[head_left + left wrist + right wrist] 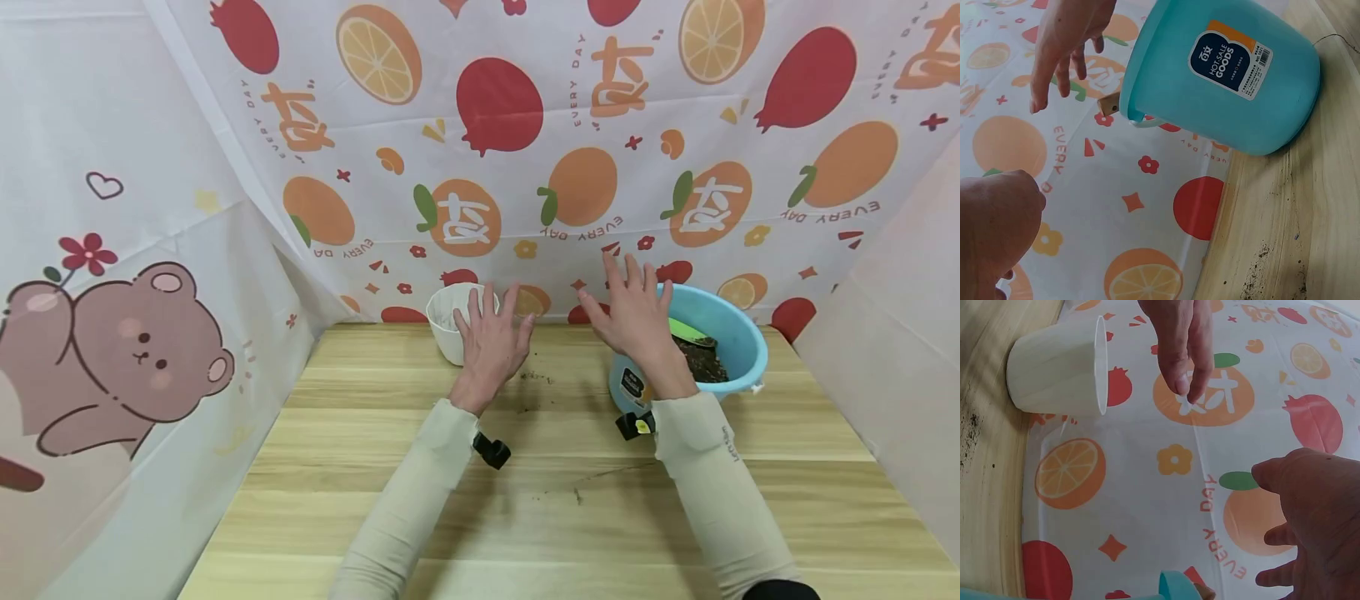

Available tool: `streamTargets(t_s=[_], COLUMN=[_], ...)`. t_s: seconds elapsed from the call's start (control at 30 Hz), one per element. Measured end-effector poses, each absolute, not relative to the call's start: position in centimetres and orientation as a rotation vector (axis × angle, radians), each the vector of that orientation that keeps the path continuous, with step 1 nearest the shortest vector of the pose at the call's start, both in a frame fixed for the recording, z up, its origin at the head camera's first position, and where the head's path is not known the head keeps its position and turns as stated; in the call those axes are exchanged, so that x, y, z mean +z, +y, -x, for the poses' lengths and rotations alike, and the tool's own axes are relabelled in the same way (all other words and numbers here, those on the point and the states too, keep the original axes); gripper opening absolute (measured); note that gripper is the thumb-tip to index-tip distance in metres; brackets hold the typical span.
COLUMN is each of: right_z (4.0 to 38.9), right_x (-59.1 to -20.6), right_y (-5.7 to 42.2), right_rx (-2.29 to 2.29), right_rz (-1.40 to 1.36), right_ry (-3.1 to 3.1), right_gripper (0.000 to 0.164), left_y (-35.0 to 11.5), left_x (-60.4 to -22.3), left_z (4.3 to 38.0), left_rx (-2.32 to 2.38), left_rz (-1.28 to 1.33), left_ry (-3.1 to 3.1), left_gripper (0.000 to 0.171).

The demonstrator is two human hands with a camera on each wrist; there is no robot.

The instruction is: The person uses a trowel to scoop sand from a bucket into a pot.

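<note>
Both hands are raised over the far part of the table with fingers spread and nothing in them. My left hand (492, 346) is in front of a white pot (447, 340), covering its right side in the head view. My right hand (637, 321) hovers by the left rim of a blue bucket (742, 333). Dark soil (703, 360) lies in the bucket, with a green-handled tool (686, 331) resting on it; its head is partly hidden. The right wrist view shows the white pot standing upright against the cloth, its inside hidden there.
Bits of soil (531, 408) are scattered on the wooden table (360, 483) between pot and bucket, with a few more nearer the front. A fruit-print cloth (517, 200) hangs along the back edge. A bear-print cloth (150, 350) hangs on the left.
</note>
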State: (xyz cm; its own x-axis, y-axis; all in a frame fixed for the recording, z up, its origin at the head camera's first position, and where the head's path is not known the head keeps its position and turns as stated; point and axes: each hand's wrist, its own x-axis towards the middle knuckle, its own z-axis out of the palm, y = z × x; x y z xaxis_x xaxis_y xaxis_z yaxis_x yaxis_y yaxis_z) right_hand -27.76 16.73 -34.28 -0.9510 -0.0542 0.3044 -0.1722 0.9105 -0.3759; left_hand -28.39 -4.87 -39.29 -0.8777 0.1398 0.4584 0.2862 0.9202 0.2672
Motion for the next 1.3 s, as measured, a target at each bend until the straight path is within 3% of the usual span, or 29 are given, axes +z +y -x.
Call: streamTargets(t_s=[0.67, 1.3], right_z=[27.6, 29.3], right_x=[-31.2, -28.6], right_y=[18.3, 21.2], right_rx=[0.462, 0.321], right_rz=[-0.212, -0.418], right_ry=[-2.842, -3.051], right_gripper=[0.075, 0.063], left_y=[-6.0, -8.8], left_x=[-40.0, -41.8], left_z=[28.6, 29.1], left_rx=[-0.481, -0.456], left_rz=[0.249, 0.162], left_ry=[-2.594, -2.65], left_gripper=[0.052, 0.053])
